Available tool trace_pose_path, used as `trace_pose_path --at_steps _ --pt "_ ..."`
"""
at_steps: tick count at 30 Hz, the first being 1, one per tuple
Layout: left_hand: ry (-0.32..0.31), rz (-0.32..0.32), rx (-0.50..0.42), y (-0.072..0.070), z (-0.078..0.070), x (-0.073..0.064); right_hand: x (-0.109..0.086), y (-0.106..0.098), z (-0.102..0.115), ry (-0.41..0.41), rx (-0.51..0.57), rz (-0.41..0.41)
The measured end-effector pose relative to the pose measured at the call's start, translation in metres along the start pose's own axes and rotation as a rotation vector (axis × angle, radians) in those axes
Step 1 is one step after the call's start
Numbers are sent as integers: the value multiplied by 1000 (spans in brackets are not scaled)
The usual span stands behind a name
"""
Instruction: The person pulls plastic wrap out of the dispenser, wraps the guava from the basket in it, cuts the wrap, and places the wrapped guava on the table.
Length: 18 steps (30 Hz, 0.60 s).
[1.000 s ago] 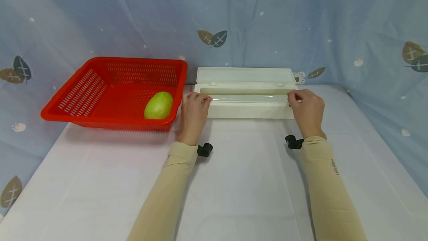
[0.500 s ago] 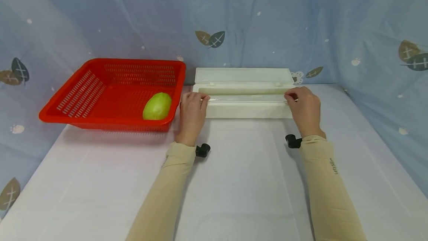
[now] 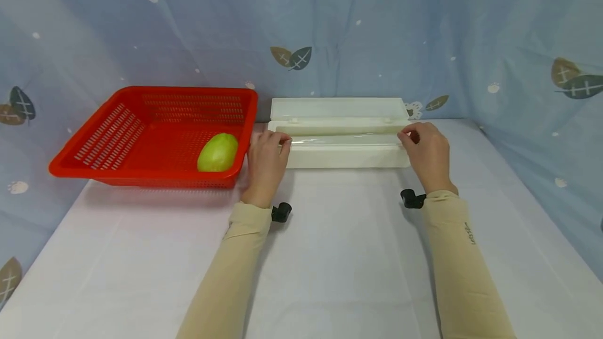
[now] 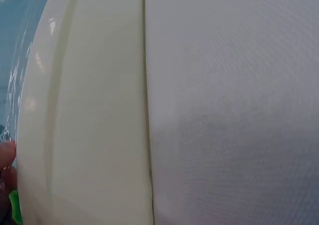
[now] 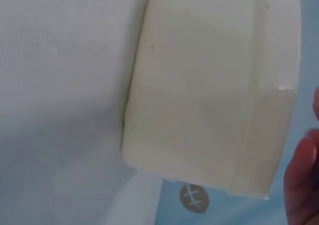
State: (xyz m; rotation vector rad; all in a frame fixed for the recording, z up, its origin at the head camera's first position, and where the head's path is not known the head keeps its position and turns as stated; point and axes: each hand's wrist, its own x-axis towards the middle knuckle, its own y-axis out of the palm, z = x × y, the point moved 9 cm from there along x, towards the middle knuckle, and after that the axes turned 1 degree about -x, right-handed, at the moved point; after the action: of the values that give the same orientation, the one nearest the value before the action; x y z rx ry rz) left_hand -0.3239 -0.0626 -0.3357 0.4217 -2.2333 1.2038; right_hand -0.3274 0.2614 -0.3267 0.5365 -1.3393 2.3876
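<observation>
A white cling film dispenser (image 3: 348, 158) lies along the back of the table, its lid (image 3: 336, 109) raised behind it. Clear cling film (image 3: 344, 140) stretches across its opening between both hands. At the dispenser's left end, my left hand (image 3: 267, 166) pinches one end of the film's edge between thumb and fingers. My right hand (image 3: 427, 153) pinches the other end, at the right. The left wrist view shows wrinkled film (image 4: 15, 80) beside the fingertips (image 4: 7, 154). In the right wrist view, only some fingers (image 5: 300, 170) show, beyond the dispenser's front wall (image 5: 199, 95).
Close to my left hand stands a red plastic basket (image 3: 141, 175), with a yellow-green fruit (image 3: 218, 152) inside at its right. A white cloth covers the table (image 3: 339, 255). Behind everything hangs a blue patterned curtain (image 3: 367, 67).
The head view has shifted a little, so everything sits slightly further left and lower. Both hands keep their pinch on the cling film, in nearly the same place over the dispenser.
</observation>
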Motion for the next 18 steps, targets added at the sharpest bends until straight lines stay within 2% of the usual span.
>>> trace_pose_path --at_steps 4,7,10,14,18 --pt "29 -42 12 -5 -4 -1 1 3 -5 41 55 59" --pt "45 -55 8 -7 -7 -1 0 11 -13 134 177 161" --pt "46 -36 -12 -6 -8 -2 -2 17 -19 208 332 230" --pt "4 1 -28 -5 -7 -3 -3 19 -23 266 482 247" --pt "-66 54 -60 -2 -2 -3 -4 23 -29 316 542 251"
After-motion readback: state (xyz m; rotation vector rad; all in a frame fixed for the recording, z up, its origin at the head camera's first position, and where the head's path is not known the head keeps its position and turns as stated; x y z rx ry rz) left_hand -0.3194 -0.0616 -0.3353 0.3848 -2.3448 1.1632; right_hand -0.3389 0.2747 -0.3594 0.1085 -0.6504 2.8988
